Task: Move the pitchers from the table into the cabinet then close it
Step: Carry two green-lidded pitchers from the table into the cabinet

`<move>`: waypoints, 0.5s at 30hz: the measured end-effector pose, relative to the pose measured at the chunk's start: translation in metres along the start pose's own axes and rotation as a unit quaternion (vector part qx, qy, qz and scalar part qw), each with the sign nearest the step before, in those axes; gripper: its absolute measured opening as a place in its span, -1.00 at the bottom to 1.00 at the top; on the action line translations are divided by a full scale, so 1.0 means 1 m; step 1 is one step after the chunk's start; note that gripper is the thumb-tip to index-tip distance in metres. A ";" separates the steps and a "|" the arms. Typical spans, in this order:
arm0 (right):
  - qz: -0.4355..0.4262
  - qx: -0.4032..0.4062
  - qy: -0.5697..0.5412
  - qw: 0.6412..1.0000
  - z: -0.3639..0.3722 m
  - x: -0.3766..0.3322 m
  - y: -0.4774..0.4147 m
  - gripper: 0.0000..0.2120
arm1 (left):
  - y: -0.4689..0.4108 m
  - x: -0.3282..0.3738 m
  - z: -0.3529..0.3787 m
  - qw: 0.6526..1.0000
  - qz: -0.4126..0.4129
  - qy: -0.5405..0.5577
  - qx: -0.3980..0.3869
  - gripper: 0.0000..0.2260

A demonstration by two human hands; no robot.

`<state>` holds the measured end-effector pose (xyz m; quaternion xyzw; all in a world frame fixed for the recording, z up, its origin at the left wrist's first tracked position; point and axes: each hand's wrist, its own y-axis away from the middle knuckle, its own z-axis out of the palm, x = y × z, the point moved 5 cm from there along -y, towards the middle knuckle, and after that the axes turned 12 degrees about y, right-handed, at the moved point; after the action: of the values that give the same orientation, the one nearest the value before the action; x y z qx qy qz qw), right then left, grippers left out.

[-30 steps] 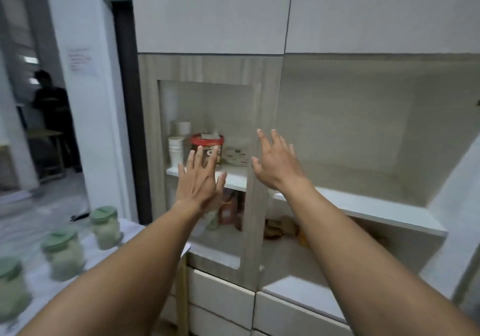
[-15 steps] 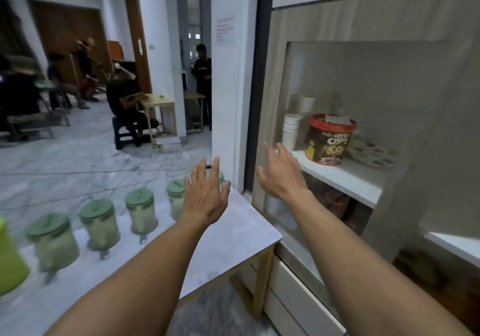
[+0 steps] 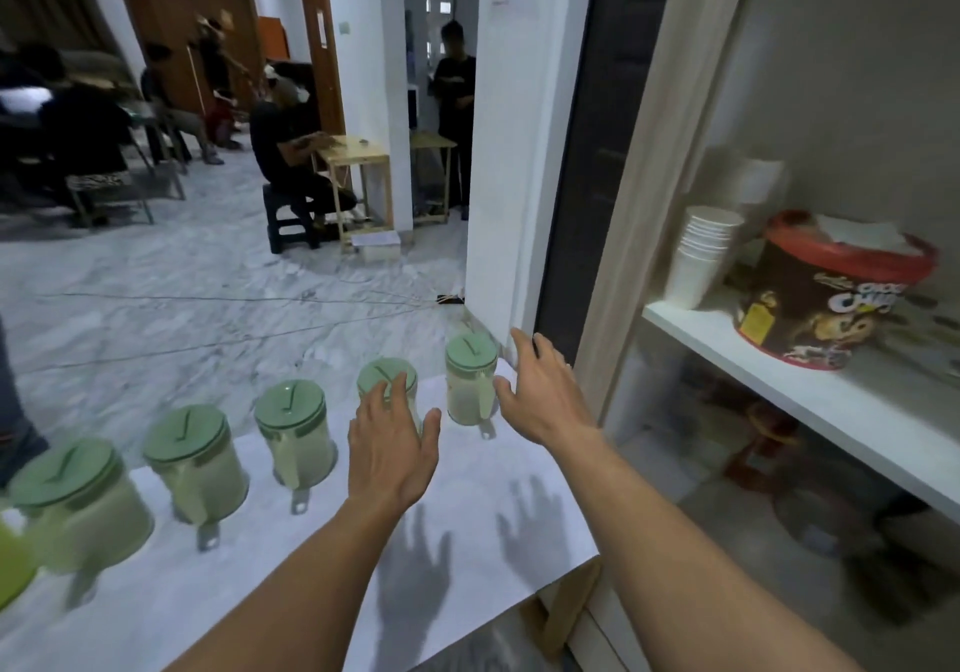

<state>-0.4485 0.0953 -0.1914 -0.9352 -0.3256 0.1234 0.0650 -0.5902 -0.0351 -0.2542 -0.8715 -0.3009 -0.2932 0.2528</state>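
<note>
"Choco" tub (image 3: pixel 826 292) beside paper cups (image 3: pixel 701 255)

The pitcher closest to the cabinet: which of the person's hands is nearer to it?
Right. The right hand is spread open just beside the pitcher closest to the cabinet, on its cabinet side. The left hand hovers over the next pitcher along the row.

both hands (image 3: pixel 389 442) spread, empty, above table (image 3: pixel 467 541) near pitchers (image 3: pixel 470 385).

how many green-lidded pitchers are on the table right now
5, in a row along the table's far edge: far-left pitcher, second pitcher, middle pitcher, fourth pitcher partly behind the left hand, fifth pitcher nearest the cabinet. More may lie off-frame left.
</note>
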 end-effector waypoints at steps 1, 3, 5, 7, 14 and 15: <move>0.001 -0.009 -0.008 1.000 0.014 0.003 -0.010 -0.40 | -0.006 -0.009 0.010 1.000 -0.012 0.006 0.001 -0.39; 0.003 -0.024 -0.023 0.999 0.039 0.009 -0.030 -0.40 | -0.018 -0.023 0.027 0.999 -0.041 0.024 0.008 -0.39; 0.010 -0.038 -0.041 0.998 0.065 0.018 -0.050 -0.40 | -0.029 -0.031 0.042 0.996 -0.073 0.047 0.022 -0.37; 0.015 -0.060 -0.063 0.996 0.094 0.025 -0.066 -0.36 | -0.037 -0.041 0.060 0.989 -0.122 0.074 0.036 -0.35; 0.057 -0.096 -0.150 0.982 0.183 0.036 -0.105 -0.29 | -0.055 -0.085 0.122 0.924 -0.312 0.191 0.112 -0.28; 0.081 -0.093 -0.168 0.978 0.192 0.040 -0.111 -0.31 | -0.059 -0.090 0.129 0.918 -0.323 0.196 0.119 -0.29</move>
<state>-0.5362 0.2150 -0.3610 -0.9263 -0.2648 0.2531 -0.0879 -0.6416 0.0513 -0.3886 -0.6155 -0.5433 -0.4856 0.3004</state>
